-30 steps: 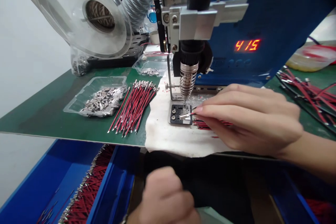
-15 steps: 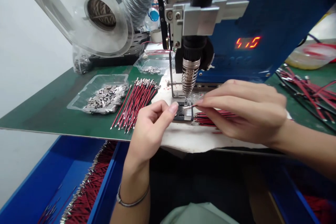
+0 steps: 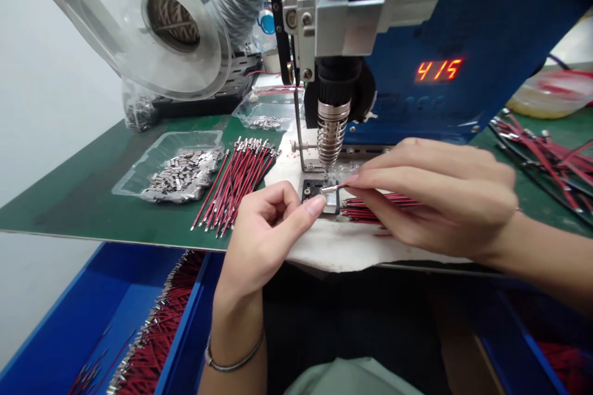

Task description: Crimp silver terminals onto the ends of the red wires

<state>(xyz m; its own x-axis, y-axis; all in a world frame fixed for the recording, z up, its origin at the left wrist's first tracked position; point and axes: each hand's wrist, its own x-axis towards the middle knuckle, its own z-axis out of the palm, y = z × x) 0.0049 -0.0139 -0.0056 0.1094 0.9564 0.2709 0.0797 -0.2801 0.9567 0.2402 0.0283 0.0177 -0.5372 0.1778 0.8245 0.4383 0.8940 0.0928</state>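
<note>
My right hand (image 3: 430,197) pinches a thin wire just behind its small silver metal connector (image 3: 330,187). That connector lies over a small black and metal fixture (image 3: 306,187), right below the spring-wrapped soldering tip (image 3: 332,126) of the blue machine. My left hand (image 3: 273,222) is closed with its fingers curled, and its thumb tip reaches the fixture close to the connector's front end. Whether the thumb touches the connector, or the hidden fingers hold anything, I cannot make out. Red and black wires (image 3: 365,208) lie on the white cloth (image 3: 343,247) under my right hand.
Red and black wires with metal ends (image 3: 238,182) lie left of my left hand. Beyond them stands a clear tray of metal connectors (image 3: 180,176). A blue bin (image 3: 69,302) below holds many wires. The machine's body (image 3: 417,24) rises behind; more wires (image 3: 546,166) lie right.
My left thumb has moved right, closer to the connector in my right hand. The right hand keeps its pinch. The view has shifted slightly, and the red display digits read differently.
</note>
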